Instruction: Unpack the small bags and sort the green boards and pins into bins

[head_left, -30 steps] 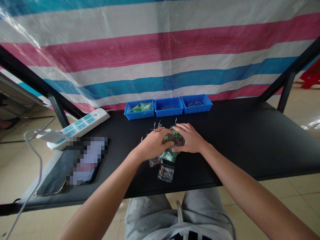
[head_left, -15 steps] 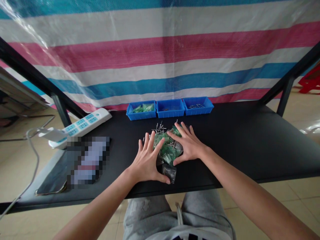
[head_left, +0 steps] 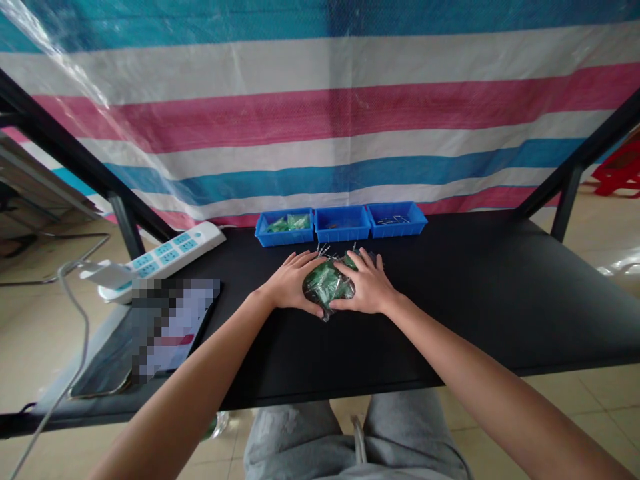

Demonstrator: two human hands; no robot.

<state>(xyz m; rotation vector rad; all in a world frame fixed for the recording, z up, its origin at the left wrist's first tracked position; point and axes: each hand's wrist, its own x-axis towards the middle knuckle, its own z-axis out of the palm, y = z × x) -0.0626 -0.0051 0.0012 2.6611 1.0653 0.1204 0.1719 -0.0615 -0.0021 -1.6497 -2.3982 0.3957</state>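
On the black worktop [head_left: 475,287] a white power strip [head_left: 167,258] lies at far left; the left hand [head_left: 291,283], its grip wide, cups the left side of a heap of green packets [head_left: 326,283], a blue bin [head_left: 287,238] standing behind. The heap sits between both hands, with metal pins [head_left: 324,251], partly hidden it seems, at its far edge; the right hand [head_left: 367,287] spreads over its right side, grip likewise wide; beyond is another bin [head_left: 399,230].
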